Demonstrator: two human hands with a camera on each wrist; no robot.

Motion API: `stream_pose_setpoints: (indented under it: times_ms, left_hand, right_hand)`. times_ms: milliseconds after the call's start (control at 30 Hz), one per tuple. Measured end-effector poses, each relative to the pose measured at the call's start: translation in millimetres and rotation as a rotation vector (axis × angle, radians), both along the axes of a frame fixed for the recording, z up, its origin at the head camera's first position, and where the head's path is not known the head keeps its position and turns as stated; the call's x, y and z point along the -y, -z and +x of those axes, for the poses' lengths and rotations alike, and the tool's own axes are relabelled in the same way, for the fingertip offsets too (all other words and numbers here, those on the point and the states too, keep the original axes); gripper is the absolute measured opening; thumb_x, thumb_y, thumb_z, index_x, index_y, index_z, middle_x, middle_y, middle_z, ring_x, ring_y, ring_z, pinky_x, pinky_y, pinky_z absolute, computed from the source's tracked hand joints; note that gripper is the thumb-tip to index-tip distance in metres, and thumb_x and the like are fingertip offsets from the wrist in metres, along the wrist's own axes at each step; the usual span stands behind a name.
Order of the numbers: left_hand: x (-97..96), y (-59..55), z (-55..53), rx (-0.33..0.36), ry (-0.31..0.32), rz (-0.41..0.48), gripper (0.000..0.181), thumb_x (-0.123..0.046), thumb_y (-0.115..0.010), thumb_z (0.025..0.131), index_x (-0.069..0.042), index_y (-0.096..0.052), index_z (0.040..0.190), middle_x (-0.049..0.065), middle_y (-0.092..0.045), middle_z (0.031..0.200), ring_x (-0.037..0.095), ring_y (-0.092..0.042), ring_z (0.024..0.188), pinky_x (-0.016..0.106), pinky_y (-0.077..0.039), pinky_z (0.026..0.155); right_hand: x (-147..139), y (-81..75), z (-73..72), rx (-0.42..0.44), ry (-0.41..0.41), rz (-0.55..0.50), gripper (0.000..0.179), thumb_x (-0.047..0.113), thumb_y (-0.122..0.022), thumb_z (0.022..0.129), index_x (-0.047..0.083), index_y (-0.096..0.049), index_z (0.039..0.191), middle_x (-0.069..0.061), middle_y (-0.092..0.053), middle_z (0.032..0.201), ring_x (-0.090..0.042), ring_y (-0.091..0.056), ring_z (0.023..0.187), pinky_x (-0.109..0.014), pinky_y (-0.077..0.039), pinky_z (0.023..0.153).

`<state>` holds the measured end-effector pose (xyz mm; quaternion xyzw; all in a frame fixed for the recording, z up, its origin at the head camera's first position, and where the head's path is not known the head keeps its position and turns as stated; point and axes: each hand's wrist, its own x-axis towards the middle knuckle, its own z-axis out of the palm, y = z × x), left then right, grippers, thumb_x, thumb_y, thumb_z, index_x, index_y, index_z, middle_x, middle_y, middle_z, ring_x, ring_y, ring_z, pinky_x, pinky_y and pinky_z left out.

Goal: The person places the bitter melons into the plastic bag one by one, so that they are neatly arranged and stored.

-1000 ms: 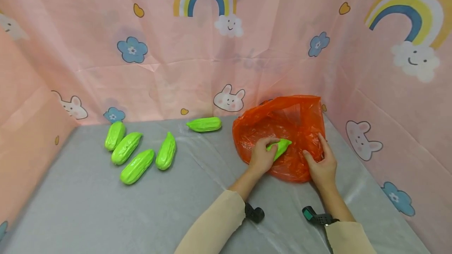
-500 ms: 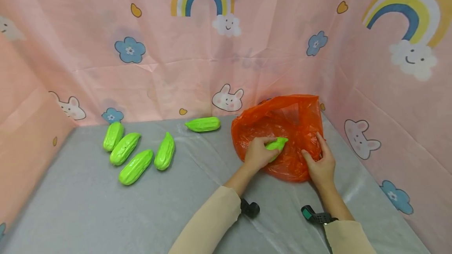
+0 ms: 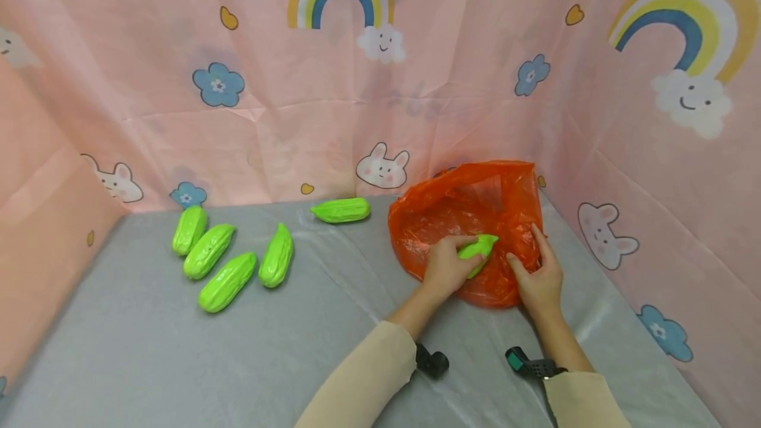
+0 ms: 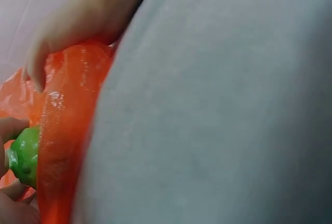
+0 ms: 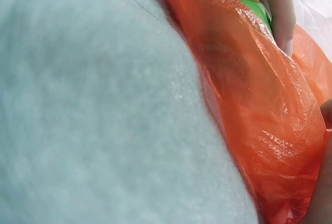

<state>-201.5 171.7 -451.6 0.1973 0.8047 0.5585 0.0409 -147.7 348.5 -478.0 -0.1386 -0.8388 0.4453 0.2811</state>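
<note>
In the head view, my left hand (image 3: 447,266) grips a bright green bitter melon (image 3: 479,253), ridged and pointed at one end. Hand and bitter melon are at the mouth of a thin red-orange plastic bag (image 3: 425,220), which stands wide open on the table. My right hand (image 3: 542,283) holds the bag's right side between thumb and fingers. The left wrist view catches the blunt end of the bitter melon (image 4: 26,156) behind the bag's near edge (image 4: 65,146). Through the film of the bag (image 5: 244,89) in the right wrist view, a dark rounded shadow shows.
Several more bitter melons lie at the left of the grey-covered table (image 3: 160,349), among them a bitter melon (image 3: 228,282) nearest me. Another bitter melon (image 3: 341,210) lies by the back wall. Pink printed cloth (image 3: 273,131) encloses the back and both sides.
My left hand and its bitter melon shifted slightly left, then came back right and a little lower within the bag's mouth. My right hand keeps its hold on the bag.
</note>
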Motion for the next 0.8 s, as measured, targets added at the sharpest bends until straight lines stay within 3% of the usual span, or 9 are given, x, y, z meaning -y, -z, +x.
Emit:
stream_pose_setpoints:
  times_ms: [267, 533, 633, 733, 800]
  left_hand:
    - [-3.4, 5.4, 6.7, -0.11, -0.049, -0.191, 0.037, -0.031, -0.076, 0.089, -0.023, -0.074, 0.125, -0.006, -0.073, 0.118, 0.005, -0.061, 0.094, 0.019, -0.047, 0.08]
    - [2.5, 8.7, 6.5, -0.108, -0.049, -0.2, 0.039, -0.036, -0.072, 0.092, -0.02, -0.071, 0.128, -0.002, -0.071, 0.12, 0.008, -0.058, 0.095, 0.019, -0.047, 0.08]
    - [3.8, 6.8, 6.1, -0.098, -0.048, -0.217, 0.045, -0.038, -0.071, 0.092, -0.02, -0.066, 0.134, -0.001, -0.068, 0.126, 0.01, -0.06, 0.1, 0.022, -0.049, 0.085]
    - [4.8, 2.5, 6.2, -0.091, -0.038, -0.234, 0.05, -0.039, -0.07, 0.093, -0.019, -0.061, 0.139, 0.0, -0.065, 0.134, 0.013, -0.062, 0.111, 0.028, -0.051, 0.095]
    - [7.3, -1.2, 6.7, -0.092, -0.03, -0.242, 0.051, -0.039, -0.069, 0.094, -0.019, -0.06, 0.14, 0.001, -0.064, 0.136, 0.015, -0.062, 0.114, 0.031, -0.052, 0.098]
  right_hand:
    - [0, 3.8, -0.2, -0.034, 0.003, -0.02, 0.07, 0.01, -0.072, 0.091, 0.021, -0.044, 0.154, -0.013, -0.051, 0.153, -0.031, -0.049, 0.136, -0.022, -0.038, 0.115]
    - [3, 4.4, 0.7, -0.028, 0.003, -0.045, 0.069, 0.009, -0.071, 0.091, 0.023, -0.045, 0.154, -0.009, -0.05, 0.155, -0.03, -0.048, 0.136, -0.043, -0.04, 0.119]
    - [3, 3.8, -0.1, -0.052, 0.003, -0.041, 0.068, 0.009, -0.072, 0.091, 0.022, -0.047, 0.152, -0.01, -0.051, 0.154, -0.028, -0.049, 0.136, -0.035, -0.039, 0.119]
    - [1, 2.5, -1.2, -0.089, 0.01, -0.027, 0.066, 0.007, -0.072, 0.09, 0.02, -0.05, 0.15, -0.011, -0.053, 0.152, -0.019, -0.05, 0.135, -0.021, -0.038, 0.115]
    - [0, 1.7, -1.2, -0.101, 0.013, -0.02, 0.065, 0.007, -0.073, 0.089, 0.02, -0.051, 0.15, -0.01, -0.054, 0.151, -0.013, -0.051, 0.133, -0.017, -0.038, 0.113]
